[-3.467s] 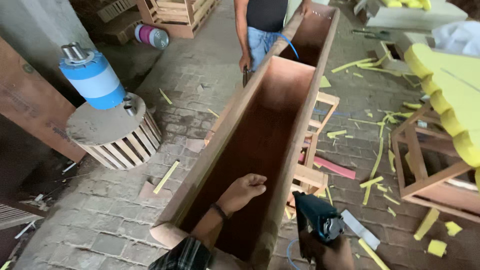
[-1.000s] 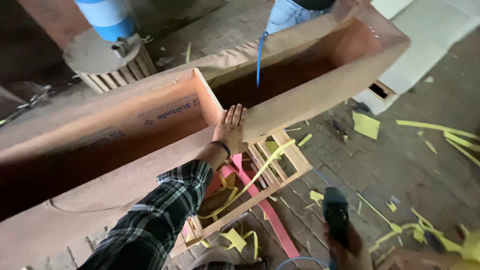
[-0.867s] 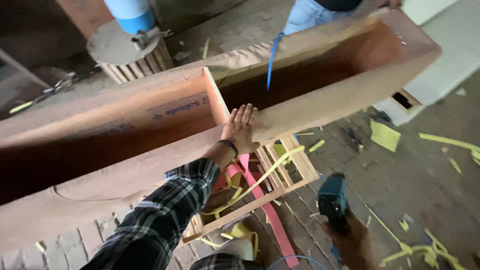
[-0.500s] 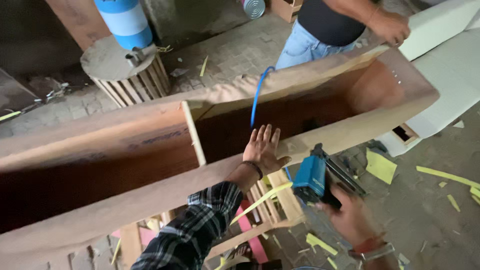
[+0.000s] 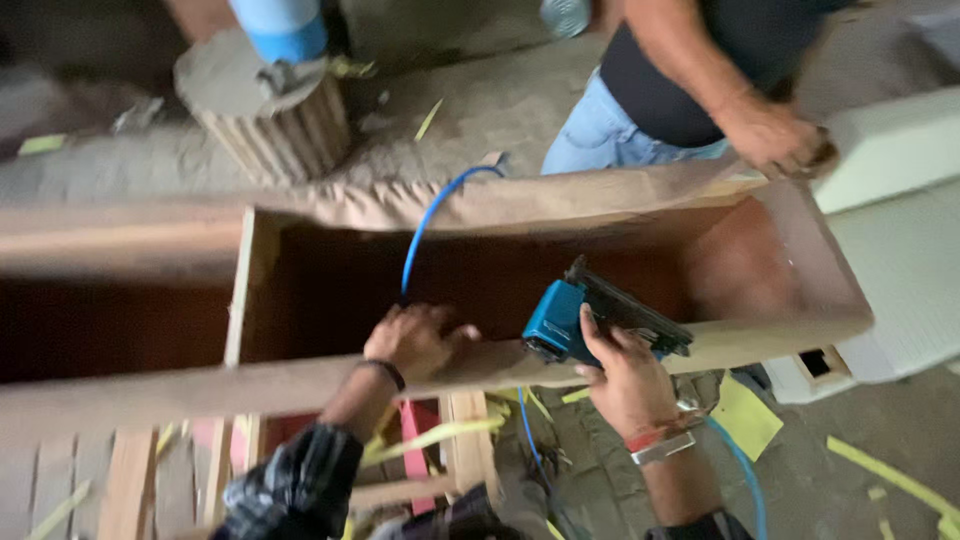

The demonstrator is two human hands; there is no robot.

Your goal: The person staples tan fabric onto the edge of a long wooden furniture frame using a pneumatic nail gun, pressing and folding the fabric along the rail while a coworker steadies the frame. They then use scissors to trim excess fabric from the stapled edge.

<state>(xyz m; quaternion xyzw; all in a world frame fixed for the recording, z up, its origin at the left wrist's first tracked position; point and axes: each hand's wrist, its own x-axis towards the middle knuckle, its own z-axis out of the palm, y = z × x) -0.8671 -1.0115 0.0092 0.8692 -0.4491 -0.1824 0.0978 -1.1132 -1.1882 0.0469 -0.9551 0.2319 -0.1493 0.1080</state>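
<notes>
- Gripping the blue nail gun [image 5: 575, 322], the right hand [image 5: 622, 378] has its fingers closed around the tool's body and presses the nose against the near rim of the long wooden box [image 5: 470, 205], roughly midway along the right compartment; the angle suggests it is lined up to fasten that rim.
- Resting on the same near rim just beside the tool, the left hand [image 5: 412, 340] curls its fingers over the edge into the box, apparently steadying the board; it clamps on the wood only, holding nothing loose.
- A blue air hose [image 5: 425, 225] loops up over the box's far wall, and another stretch trails down past the right wrist.
- A divider board [image 5: 240, 285] splits the box left of both hands.
- Another person's hand [image 5: 775, 138] grasps the far right corner of the box.
- A slatted wooden frame [image 5: 465, 455] carries the box; yellow strips [image 5: 745, 415] litter the floor.
- No readable labels show.
</notes>
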